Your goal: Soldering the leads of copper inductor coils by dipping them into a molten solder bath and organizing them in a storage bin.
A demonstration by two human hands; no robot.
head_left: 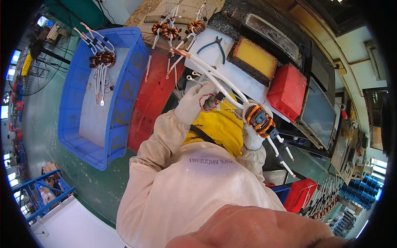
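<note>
My right hand (251, 139), in a white glove, is closed around a copper-wound toroidal coil assembly (259, 120) with black blocks on it. Long white-sleeved leads (225, 87) run from the coil up and left, past my left hand. Shorter leads with bare tips stick out at its lower right. My left hand (195, 101), also gloved, has its fingers closed on a thin twisted red-and-black wire (205, 102) beside the leads. Its fingertips are partly hidden. Two ring terminals (193, 75) show just above that hand.
Green-handled pliers (216, 46) lie on a white board beside a yellow-filled block (255, 58) and a red bin (287, 91). More coils (166, 29) sit at the back of the bench. At left, a blue crate (111, 124) holds another coil (102, 60).
</note>
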